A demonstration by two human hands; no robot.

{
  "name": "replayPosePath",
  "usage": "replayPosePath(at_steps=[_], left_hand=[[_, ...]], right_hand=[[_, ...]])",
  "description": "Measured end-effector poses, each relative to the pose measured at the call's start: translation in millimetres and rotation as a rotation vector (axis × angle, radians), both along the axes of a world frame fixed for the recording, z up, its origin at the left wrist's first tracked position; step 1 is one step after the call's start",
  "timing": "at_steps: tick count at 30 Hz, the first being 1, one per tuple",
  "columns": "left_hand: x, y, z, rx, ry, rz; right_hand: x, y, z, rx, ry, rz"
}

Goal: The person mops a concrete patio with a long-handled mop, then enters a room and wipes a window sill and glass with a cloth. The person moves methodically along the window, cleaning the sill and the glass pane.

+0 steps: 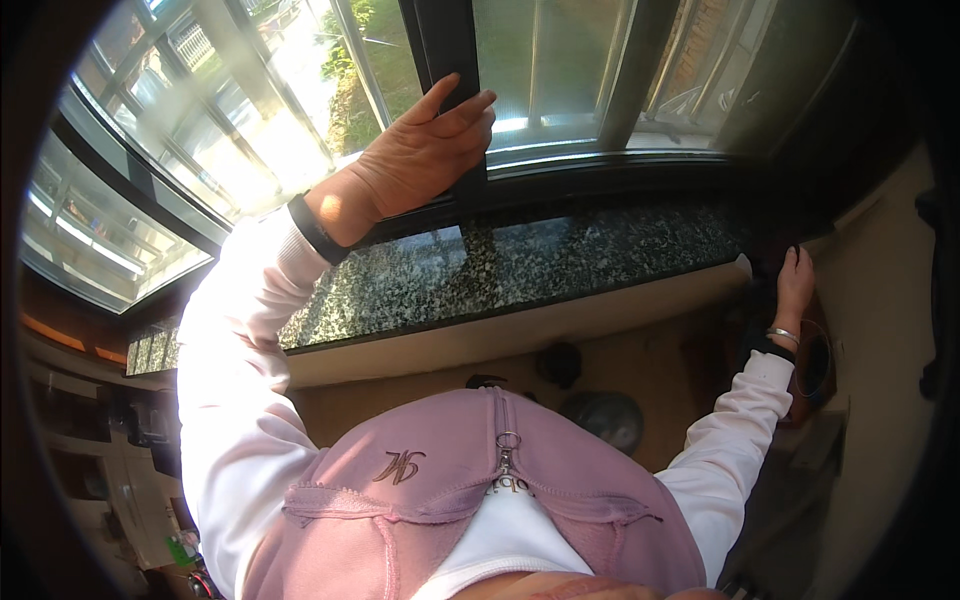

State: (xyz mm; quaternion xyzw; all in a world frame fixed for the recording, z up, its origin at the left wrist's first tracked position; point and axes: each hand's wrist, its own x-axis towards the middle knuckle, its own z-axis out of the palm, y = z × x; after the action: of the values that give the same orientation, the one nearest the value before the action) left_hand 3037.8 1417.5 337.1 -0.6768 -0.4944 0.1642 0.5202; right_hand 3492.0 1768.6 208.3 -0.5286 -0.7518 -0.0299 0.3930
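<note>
My left hand [431, 146] is raised against the dark upright of the window frame [454, 45], with its fingers bent at the upright's right edge and the thumb apart. A dark band circles that wrist. Below the hand runs a speckled granite windowsill [480, 270]. Off to the right, beyond the sill's end, my right hand [795, 281] is low beside a dark area. Shadow hides whether it holds anything. A silver bracelet [784, 334] is on the right wrist.
Window glass [547, 75] and pale bars [277, 75] stand ahead, with greenery outside. An opened window panel [112, 217] is at the left. Below the sill are a light wall [420, 356] and a rounded grey object [604, 420]. A wall [885, 300] rises at the right.
</note>
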Motion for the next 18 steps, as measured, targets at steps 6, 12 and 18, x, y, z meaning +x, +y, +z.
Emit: replayPosePath(at_steps=[6, 12, 18], left_hand=[[-6, -10, 0, -0.135, -0.077, 0.143], [-51, -82, -3, 0.012, -0.106, 0.036], [-77, -146, -4, 0.031, -0.066, 0.212]], right_hand=[[-53, -72, 8, -0.438, 1.118, 0.307], [-106, -148, 21, -0.766, 1.481, 0.505], [-194, -231, 30, -0.785, 1.283, 0.759]])
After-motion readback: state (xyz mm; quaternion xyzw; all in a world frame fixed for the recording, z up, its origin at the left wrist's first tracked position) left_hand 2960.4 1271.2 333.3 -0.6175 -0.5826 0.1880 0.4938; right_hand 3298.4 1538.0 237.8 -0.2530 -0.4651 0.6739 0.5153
